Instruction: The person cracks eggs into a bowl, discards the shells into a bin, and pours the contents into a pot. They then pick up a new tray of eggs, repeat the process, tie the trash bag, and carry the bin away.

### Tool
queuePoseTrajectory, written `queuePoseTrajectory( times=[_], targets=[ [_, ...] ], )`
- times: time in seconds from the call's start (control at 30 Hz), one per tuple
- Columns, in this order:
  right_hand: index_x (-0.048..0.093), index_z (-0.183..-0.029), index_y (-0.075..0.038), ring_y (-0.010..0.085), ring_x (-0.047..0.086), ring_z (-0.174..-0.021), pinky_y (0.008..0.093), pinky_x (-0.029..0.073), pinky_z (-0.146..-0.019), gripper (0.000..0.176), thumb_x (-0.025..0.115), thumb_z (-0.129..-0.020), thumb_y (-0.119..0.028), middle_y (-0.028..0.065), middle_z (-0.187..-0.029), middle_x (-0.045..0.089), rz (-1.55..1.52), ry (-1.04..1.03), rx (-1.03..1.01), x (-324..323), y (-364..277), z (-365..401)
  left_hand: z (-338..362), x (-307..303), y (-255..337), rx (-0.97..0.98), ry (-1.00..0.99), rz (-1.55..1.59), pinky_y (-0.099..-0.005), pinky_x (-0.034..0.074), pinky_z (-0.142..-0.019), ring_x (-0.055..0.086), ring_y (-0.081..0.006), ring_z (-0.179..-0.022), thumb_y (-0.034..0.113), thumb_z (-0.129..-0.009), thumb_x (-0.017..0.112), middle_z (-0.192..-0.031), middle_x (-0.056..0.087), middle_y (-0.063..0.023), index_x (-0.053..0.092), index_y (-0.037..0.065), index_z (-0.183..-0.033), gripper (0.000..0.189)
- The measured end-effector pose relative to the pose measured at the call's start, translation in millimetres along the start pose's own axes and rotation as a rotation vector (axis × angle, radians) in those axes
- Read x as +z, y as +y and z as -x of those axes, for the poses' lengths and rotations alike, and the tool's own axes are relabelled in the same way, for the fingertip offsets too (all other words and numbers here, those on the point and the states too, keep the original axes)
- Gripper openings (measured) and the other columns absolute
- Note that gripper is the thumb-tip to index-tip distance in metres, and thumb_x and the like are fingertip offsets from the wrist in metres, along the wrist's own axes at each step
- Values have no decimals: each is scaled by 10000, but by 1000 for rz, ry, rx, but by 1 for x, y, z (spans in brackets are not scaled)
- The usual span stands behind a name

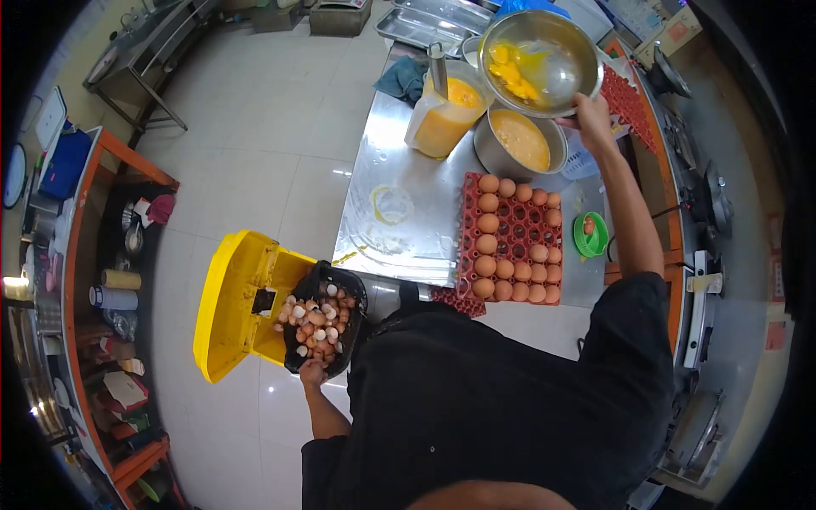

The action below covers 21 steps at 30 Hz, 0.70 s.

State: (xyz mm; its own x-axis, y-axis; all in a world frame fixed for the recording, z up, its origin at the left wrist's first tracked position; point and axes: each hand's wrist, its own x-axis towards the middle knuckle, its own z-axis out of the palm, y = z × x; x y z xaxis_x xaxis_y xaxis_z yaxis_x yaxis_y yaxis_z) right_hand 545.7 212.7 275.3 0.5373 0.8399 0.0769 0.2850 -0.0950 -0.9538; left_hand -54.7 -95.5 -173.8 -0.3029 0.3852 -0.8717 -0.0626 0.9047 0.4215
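My right hand grips the rim of a steel mixing bowl with yolks and egg white in it. The bowl is tilted and hangs over a metal pot of beaten egg. Beside the pot stands a clear pitcher of yellow egg with a stick blender in it. Down at the left, my left hand is closed at the edge of the black bin liner, in a yellow bin with its lid up. Eggshells fill the liner.
A red egg tray with brown eggs lies on the steel table. Right of it sits a green basket with a bit of shell. Metal trays and a dark cloth are at the back. An orange-framed shelf stands at the left.
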Motion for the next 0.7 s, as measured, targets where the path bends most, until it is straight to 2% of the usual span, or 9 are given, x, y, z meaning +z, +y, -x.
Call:
queuePoseTrajectory(
  times=[0.1,0.2,0.23,0.33,0.43,0.6,0.7],
  targets=[
    [456,-1243,44,254,671,-794,299,608,-516,423,447,-825,-17,180,-1070,594,6,38,-78,28,7,-7,5,-8,-5,11,-3,-44,-287,434,-372,533,-156,-450,-36,-736,583,-604,545,-38,602,113,-791,159],
    [313,-1379,-3,314,684,-774,344,622,-562,565,411,-823,-20,234,-1086,601,107,40,-200,51,14,-13,8,-12,-21,2,-39,0,-293,445,-379,543,-160,-462,-34,-729,588,-618,558,-36,607,111,-804,164],
    [264,-1427,-39,321,687,-687,386,606,-569,634,429,-815,-31,255,-987,642,180,57,-223,56,17,-17,9,-9,-25,-16,32,-22,-302,464,-391,559,-167,-480,-19,-715,608,-634,568,-40,619,104,-821,162],
    [223,-1455,-54,334,670,-606,429,560,-558,699,477,-803,-46,264,-835,659,463,167,-387,70,18,-13,15,-5,-35,-44,21,-96,-309,485,-408,573,-173,-495,7,-707,632,-649,577,-44,629,100,-840,163],
    [194,-1469,-54,356,641,-579,454,507,-548,752,522,-791,-64,249,-765,649,591,242,-568,76,25,-10,19,-2,-42,-63,-4,-103,-308,494,-423,572,-177,-499,23,-710,642,-649,578,-48,635,100,-836,148],
    [186,-1473,-47,385,615,-561,431,497,-529,764,534,-793,-68,234,-774,647,528,290,-863,77,58,-3,21,-1,-31,-85,5,-91,-298,484,-424,563,-165,-500,34,-729,657,-645,576,-38,625,99,-831,125],
    [187,-1473,-49,386,616,-573,418,498,-526,761,530,-794,-58,225,-782,646,373,387,-905,82,79,4,13,-5,-5,59,-2,26,-282,461,-417,544,-145,-499,67,-758,670,-659,570,-28,608,95,-862,124]
  ],
)
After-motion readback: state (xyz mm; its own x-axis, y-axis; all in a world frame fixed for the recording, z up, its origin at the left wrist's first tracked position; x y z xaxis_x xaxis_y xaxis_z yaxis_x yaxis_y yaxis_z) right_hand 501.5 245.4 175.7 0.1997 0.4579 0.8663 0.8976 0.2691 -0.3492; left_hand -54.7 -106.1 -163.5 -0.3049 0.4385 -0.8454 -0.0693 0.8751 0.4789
